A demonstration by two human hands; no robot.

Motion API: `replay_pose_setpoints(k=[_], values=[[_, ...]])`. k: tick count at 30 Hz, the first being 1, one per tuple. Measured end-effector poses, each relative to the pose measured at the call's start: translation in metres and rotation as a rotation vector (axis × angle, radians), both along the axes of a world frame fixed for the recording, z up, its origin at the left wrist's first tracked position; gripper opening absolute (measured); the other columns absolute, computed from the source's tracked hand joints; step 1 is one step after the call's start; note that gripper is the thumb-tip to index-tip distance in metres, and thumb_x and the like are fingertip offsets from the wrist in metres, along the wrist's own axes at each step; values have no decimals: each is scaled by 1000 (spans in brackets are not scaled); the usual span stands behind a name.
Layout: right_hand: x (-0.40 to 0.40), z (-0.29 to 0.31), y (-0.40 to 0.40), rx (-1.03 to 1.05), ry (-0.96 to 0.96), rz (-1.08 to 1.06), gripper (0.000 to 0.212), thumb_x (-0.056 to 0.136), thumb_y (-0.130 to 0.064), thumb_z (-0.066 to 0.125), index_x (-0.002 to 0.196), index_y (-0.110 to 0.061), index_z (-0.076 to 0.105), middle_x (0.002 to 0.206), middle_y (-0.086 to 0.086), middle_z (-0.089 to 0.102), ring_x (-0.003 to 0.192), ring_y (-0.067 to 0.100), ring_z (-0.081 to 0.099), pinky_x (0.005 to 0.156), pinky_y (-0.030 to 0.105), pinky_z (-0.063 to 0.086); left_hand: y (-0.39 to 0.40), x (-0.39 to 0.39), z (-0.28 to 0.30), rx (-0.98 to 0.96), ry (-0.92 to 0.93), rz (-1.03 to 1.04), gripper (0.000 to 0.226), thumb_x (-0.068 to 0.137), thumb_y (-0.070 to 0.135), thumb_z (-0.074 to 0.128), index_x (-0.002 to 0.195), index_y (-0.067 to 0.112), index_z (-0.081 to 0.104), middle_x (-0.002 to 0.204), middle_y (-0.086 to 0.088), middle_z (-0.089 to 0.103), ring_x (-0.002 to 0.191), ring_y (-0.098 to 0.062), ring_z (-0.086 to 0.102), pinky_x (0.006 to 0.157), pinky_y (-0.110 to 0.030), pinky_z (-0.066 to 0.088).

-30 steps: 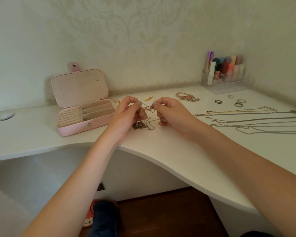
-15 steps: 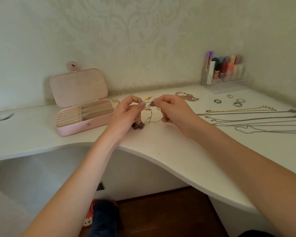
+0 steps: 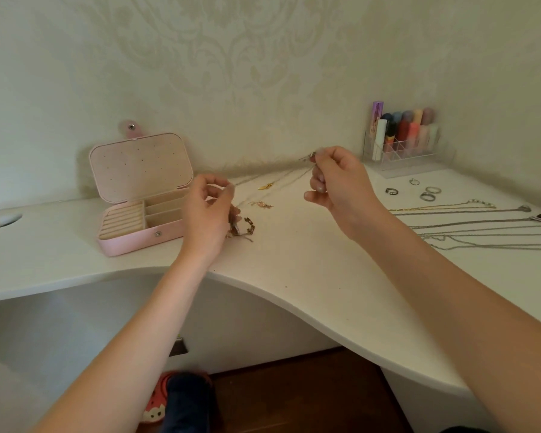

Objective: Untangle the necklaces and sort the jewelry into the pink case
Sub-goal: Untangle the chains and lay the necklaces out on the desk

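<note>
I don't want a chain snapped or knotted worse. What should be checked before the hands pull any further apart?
1. Right hand pinches one chain end: ok.
2. Left hand holds the other part: ok.
3. Chain between the hands free of knots: cannot tell, too thin and blurred.
4. Tangled clump below the left hand cleared: not ok, it looks bunched on the desk.
5. Pink case open and ready: ok, lid up.
6. Straightened necklaces kept apart from the pull: ok, they lie off to the right.
</note>
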State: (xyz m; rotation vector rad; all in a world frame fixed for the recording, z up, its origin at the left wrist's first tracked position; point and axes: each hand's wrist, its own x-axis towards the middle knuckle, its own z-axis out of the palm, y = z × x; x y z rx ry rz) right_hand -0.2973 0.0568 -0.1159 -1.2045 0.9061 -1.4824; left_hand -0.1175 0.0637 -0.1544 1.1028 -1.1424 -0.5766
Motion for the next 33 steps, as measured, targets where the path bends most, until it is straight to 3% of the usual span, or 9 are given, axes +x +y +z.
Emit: replay_pose_setpoints(k=[7, 11, 13, 16, 19, 24, 28, 31, 33], values=[[-3, -1, -8, -5, -17, -163, 22, 102, -20, 38, 82, -14, 47, 80, 0, 55, 78, 14, 59, 76, 27, 55, -5, 11, 14, 116, 54, -59, 15, 95, 16, 52, 81, 17, 52, 70, -3, 58, 53, -9, 61, 49, -21, 50], [-3, 3, -5, 96, -284, -2, 28, 103, -18, 33, 77, -10, 42, 61, 2, 44, 51, 13, 47, 57, 27, 54, -1, 6, 19, 259, 221, -283, 19, 96, 15, 50, 85, 7, 63, 77, -5, 64, 68, -16, 66, 67, -28, 58], [-5, 3, -5, 141, -306, 19, 33, 104, -18, 33, 71, -13, 38, 55, -1, 34, 45, 10, 33, 46, 21, 41, 2, 2, 21, 310, 299, -365, 21, 97, 13, 48, 84, 5, 63, 71, -5, 61, 56, -15, 60, 50, -24, 52], [-10, 3, -7, 189, -320, 6, 33, 102, -17, 36, 69, -15, 36, 47, -6, 28, 40, 8, 21, 38, 18, 24, 4, -3, 21, 381, 242, -409, 28, 98, 19, 45, 80, 6, 61, 60, 0, 58, 38, -8, 41, 33, -14, 24], [-14, 4, -8, 181, -181, -88, 26, 101, -21, 40, 76, -16, 43, 44, -8, 30, 39, 8, 24, 35, 17, 20, 3, -4, 18, 405, 76, -345, 33, 97, 30, 48, 76, 8, 60, 59, 0, 49, 35, -6, 30, 34, -12, 14], [-11, -2, -10, 139, 93, -179, 20, 99, -26, 43, 81, -20, 48, 63, 0, 42, 63, 17, 37, 35, 13, 26, 5, -2, 17, 412, -111, -232, 48, 95, 42, 47, 61, 13, 61, 45, 4, 33, 36, -9, 22, 38, -13, 13], [-10, -9, -17, 17, 358, -332, 17, 97, -28, 45, 83, -19, 48, 85, 11, 61, 58, 17, 47, 49, 25, 35, 6, 3, 15, 379, -287, -167, 57, 93, 49, 47, 48, 20, 67, 46, -1, 28, 38, -11, 20, 36, -19, 15], [-9, -13, -17, -145, 465, -411, 17, 97, -22, 46, 82, -14, 48, 77, 10, 59, 77, 30, 62, 55, 28, 37, 8, 7, 16, 383, -354, -187, 52, 89, 53, 51, 60, 14, 69, 48, -3, 27, 40, -12, 19, 36, -19, 16], [-9, -16, -15, -233, 570, -415, 16, 98, -19, 45, 83, -12, 47, 70, 4, 54, 68, 24, 58, 56, 29, 38, 8, 11, 17, 425, -310, -229, 44, 87, 49, 57, 56, 19, 65, 47, 4, 25, 43, -12, 18, 38, -18, 13]])
